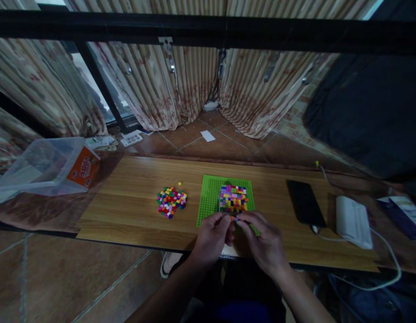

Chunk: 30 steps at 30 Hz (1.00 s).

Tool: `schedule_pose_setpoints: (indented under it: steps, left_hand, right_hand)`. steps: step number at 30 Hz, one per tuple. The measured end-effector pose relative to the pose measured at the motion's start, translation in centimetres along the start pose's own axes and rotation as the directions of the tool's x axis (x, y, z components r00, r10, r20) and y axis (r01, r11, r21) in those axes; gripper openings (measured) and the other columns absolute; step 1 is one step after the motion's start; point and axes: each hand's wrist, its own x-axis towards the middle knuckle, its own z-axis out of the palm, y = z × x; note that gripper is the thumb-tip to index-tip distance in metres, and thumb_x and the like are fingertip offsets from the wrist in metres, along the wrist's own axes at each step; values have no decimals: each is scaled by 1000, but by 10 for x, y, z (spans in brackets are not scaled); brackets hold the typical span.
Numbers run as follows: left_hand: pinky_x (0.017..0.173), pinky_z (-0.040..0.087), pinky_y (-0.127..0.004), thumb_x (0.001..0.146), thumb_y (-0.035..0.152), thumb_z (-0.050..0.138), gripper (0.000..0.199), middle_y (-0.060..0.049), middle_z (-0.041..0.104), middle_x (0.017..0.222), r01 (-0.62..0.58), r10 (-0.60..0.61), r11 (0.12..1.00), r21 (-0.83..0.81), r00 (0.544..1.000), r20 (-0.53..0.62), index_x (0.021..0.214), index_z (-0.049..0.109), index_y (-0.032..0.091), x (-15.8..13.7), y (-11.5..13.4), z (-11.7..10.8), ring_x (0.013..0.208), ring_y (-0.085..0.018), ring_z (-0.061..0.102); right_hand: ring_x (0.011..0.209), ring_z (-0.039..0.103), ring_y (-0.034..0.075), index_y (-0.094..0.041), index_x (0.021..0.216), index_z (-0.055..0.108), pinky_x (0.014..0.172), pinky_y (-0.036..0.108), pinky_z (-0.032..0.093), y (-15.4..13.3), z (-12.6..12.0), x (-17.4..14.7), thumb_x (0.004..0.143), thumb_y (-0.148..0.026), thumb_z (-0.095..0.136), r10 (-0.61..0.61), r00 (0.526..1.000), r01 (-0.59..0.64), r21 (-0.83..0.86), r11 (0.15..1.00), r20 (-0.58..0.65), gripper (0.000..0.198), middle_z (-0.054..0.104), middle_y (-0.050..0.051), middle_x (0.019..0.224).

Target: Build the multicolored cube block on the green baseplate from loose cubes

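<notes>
Tiny bricks point(233, 218) pinched between left hand point(212, 237), right hand point(266, 240); baseplate point(209, 197) studded, green.

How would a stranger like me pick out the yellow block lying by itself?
Find the long wood-grain table, then the heap of small multicoloured plastic blocks left of the bright green studded baseplate. Just beyond the heap's far edge lies the tiny yellow block; unlike its neighbours, it touches no other block.

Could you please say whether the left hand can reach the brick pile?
Probably yes: nothing stands between the left hand and the brick pile, though that hand seems to be holding small bricks.
</notes>
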Motion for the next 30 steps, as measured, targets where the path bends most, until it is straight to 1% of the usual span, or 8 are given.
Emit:
schedule_pose_setpoints:
  steps: [4, 8, 12, 17, 20, 23, 26, 30]
  left_hand:
    - [42, 37, -19, 88, 42, 48, 32, 2, 56, 70, -90, 94, 986, 143, 995, -23, 103, 60, 17, 15, -2, 2, 45, -7, 46]
    - [53, 41, -22, 89, 28, 45, 33, 2, 59, 68, -223, 215, 898, 379, 975, 63, 117, 60, 20, 24, 0, 6, 55, -10, 52]
    - [59, 44, -26, 87, 21, 45, 40, 1, 60, 65, -292, 246, 838, 461, 956, 159, 125, 57, 20, 28, 0, 15, 59, -14, 55]
    - [61, 46, -29, 85, 21, 46, 41, -1, 62, 63, -293, 241, 795, 531, 956, 166, 125, 57, 18, 30, -2, 22, 57, -17, 56]
    - [63, 47, -31, 86, 22, 46, 43, -2, 63, 64, -281, 227, 782, 556, 960, 166, 126, 56, 15, 31, -3, 23, 58, -19, 57]
    - [66, 47, -32, 84, 23, 49, 42, -1, 63, 63, -290, 249, 775, 561, 957, 150, 126, 57, 18, 31, -4, 23, 59, -20, 58]
    - [68, 47, -33, 84, 25, 51, 43, -1, 62, 62, -287, 262, 751, 594, 956, 130, 126, 57, 19, 31, -3, 24, 58, -20, 58]
    - [70, 48, -37, 86, 26, 48, 48, -9, 69, 75, -256, 228, 670, 696, 964, 134, 132, 52, 13, 30, -1, 29, 66, -24, 63]
  right_hand:
    - [86, 64, 21, -22, 93, 66, 78, 35, 53, 19, -14, 22, 94, -30, 49, -14, 1000, 11, -194, 981, -15, 20, 66, 7, 93]
    - [89, 62, 22, -21, 93, 67, 82, 36, 51, 30, -23, 41, 95, -30, 43, -43, 996, 66, -298, 952, 82, 25, 64, 8, 95]
    - [89, 60, 22, -21, 93, 68, 82, 35, 50, 33, -22, 49, 94, -27, 43, -60, 981, 125, -368, 921, 182, 26, 63, 8, 95]
    - [87, 60, 22, -20, 92, 68, 80, 35, 50, 33, -17, 52, 93, -23, 43, -48, 978, 121, -361, 924, 205, 25, 63, 8, 94]
    - [85, 62, 21, -19, 91, 68, 79, 33, 50, 33, -17, 49, 91, -25, 47, 10, 992, 28, -291, 956, 129, 22, 65, 7, 92]
    - [79, 64, 19, -19, 91, 68, 74, 32, 51, 36, -15, 43, 88, -31, 52, 142, 990, -139, -165, 976, 7, 20, 67, 7, 89]
    - [74, 65, 20, -17, 91, 69, 67, 32, 50, 41, -11, 38, 86, -40, 56, 315, 944, -315, 13, 949, -94, 26, 70, 7, 85]
    - [68, 65, 20, -16, 87, 69, 63, 31, 50, 43, -2, 39, 80, -50, 61, 493, 867, -472, 200, 858, -69, 35, 72, 6, 78]
